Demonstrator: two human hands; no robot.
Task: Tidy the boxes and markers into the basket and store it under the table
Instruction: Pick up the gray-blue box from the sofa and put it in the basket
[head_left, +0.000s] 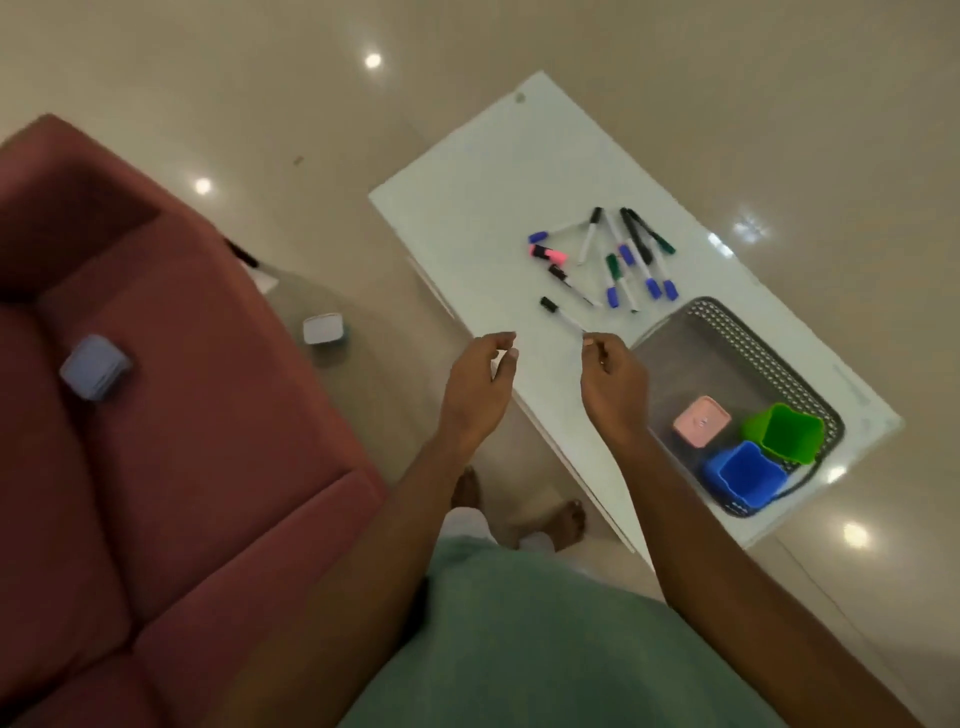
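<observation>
A grey perforated basket (696, 338) stands on the near right part of the white table (478, 208). Inside it are a pink lidded box (701, 420), a green open box (787, 432) and a blue open box (745, 475). Several markers (618, 254) with black, blue and green caps, plus a pink highlighter (548, 254), lie scattered mid-table. One black-capped marker (560, 310) lies closest, just beyond my right hand (613, 384), whose fingers are curled and apart, holding nothing. My left hand (480, 387) hovers at the table's near edge, fingers loosely apart and empty.
A dark red sofa (156, 415) fills the left, with a small blue-grey box (95, 366) on its seat. A white box (322, 328) sits on a low glass side table (363, 306) between sofa and table. My bare feet (563, 522) stand on the glossy beige floor (260, 78).
</observation>
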